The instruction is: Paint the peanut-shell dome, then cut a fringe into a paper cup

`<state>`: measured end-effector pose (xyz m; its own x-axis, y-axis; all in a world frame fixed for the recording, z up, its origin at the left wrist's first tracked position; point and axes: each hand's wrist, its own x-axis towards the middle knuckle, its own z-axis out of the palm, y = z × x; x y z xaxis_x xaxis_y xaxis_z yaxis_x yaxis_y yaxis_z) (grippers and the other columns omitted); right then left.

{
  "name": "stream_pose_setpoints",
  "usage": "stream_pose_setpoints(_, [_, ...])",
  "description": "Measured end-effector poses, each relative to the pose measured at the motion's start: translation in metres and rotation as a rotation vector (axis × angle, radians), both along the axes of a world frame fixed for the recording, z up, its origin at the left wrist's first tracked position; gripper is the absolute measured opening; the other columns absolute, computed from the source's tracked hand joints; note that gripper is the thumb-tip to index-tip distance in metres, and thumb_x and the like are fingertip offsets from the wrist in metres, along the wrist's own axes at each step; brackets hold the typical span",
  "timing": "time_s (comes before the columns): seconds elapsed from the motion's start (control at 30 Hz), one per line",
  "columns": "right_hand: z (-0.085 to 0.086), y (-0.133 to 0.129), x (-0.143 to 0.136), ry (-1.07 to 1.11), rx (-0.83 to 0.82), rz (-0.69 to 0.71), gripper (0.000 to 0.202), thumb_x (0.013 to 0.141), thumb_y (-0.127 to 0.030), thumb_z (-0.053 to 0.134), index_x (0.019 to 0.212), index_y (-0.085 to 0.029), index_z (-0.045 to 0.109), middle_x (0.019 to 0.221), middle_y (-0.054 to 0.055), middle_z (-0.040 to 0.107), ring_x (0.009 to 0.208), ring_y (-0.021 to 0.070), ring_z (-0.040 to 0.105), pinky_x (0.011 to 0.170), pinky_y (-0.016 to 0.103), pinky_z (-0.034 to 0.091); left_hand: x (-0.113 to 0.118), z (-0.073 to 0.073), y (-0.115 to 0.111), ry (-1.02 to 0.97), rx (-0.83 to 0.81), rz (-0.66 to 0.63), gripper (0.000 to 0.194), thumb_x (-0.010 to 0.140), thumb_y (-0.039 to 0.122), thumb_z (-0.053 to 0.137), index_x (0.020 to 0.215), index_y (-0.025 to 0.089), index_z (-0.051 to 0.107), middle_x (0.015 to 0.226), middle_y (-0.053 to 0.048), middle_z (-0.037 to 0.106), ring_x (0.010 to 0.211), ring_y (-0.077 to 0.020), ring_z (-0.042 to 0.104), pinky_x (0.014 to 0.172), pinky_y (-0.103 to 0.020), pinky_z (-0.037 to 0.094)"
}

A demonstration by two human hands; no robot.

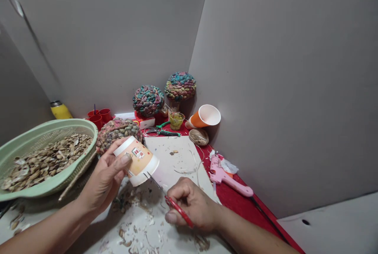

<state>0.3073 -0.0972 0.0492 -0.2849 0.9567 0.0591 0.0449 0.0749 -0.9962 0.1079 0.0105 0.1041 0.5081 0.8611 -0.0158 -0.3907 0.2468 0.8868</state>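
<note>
My left hand is closed round a paper cup with a printed orange label, tilted on its side above the table. In my right hand is a pair of scissors with red handles. Their blades point up and left and reach the cup's lower edge. The blade tips are slightly apart and seem to straddle that edge. Just behind the cup sits a ball-shaped piece covered in nutshells.
A green basket of shells stands left. Two coloured shell balls, pliers, an orange cup, a twine coil and red cups are at the back. A pink glue gun lies right. Shell scraps litter the front.
</note>
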Motion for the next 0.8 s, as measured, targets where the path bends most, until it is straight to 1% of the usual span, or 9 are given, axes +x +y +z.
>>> stream_pose_setpoints(0.17, [-0.0011, 0.0001, 0.0, 0.007, 0.003, 0.005, 0.075, 0.068, -0.07, 0.084, 0.046, -0.02, 0.033, 0.045, -0.011, 0.024, 0.048, 0.0042, 0.022, 0.045, 0.022, 0.02, -0.0018, -0.0012, 0.0015, -0.01, 0.001, -0.01, 0.073, 0.071, 0.033, 0.094, 0.137, 0.023, 0.063, 0.115, -0.01, 0.081, 0.107, -0.0301, 0.077, 0.088, -0.034, 0.064])
stream_pose_setpoints(0.33, [-0.0028, -0.0007, 0.0011, 0.03, 0.007, 0.016, 0.074, 0.071, -0.07, 0.081, 0.046, -0.02, 0.032, 0.045, -0.011, 0.024, 0.048, 0.0036, 0.021, 0.044, 0.021, 0.019, -0.0023, -0.0017, 0.0012, -0.014, 0.015, -0.017, 0.068, 0.074, 0.032, 0.093, 0.135, 0.024, 0.065, 0.112, -0.008, 0.082, 0.104, -0.0289, 0.078, 0.089, -0.034, 0.064])
stream_pose_setpoints(0.6, [-0.0017, -0.0012, 0.0018, 0.05, -0.008, 0.03, 0.073, 0.07, -0.067, 0.084, 0.045, -0.02, 0.033, 0.046, -0.011, 0.024, 0.047, 0.0032, 0.02, 0.043, 0.022, 0.019, -0.0024, -0.0013, 0.0032, -0.014, 0.048, -0.049, 0.064, 0.077, 0.031, 0.09, 0.135, 0.024, 0.066, 0.108, -0.008, 0.083, 0.104, -0.0281, 0.078, 0.09, -0.031, 0.063])
stream_pose_setpoints(0.7, [-0.0017, -0.0012, 0.0025, 0.045, -0.014, 0.041, 0.072, 0.07, -0.066, 0.084, 0.046, -0.02, 0.034, 0.046, -0.011, 0.025, 0.047, 0.0034, 0.02, 0.044, 0.022, 0.02, -0.0033, -0.0019, 0.0038, -0.01, 0.053, -0.054, 0.066, 0.077, 0.032, 0.091, 0.137, 0.023, 0.066, 0.109, -0.009, 0.082, 0.105, -0.0286, 0.078, 0.091, -0.032, 0.063])
stream_pose_setpoints(0.8, [-0.0013, -0.0011, 0.0028, 0.034, -0.009, 0.049, 0.071, 0.071, -0.069, 0.082, 0.046, -0.02, 0.037, 0.046, -0.011, 0.025, 0.047, 0.0036, 0.021, 0.044, 0.022, 0.02, -0.0041, -0.0026, 0.0045, -0.007, 0.05, -0.061, 0.07, 0.076, 0.032, 0.091, 0.14, 0.023, 0.064, 0.11, -0.009, 0.082, 0.105, -0.0288, 0.078, 0.092, -0.033, 0.063])
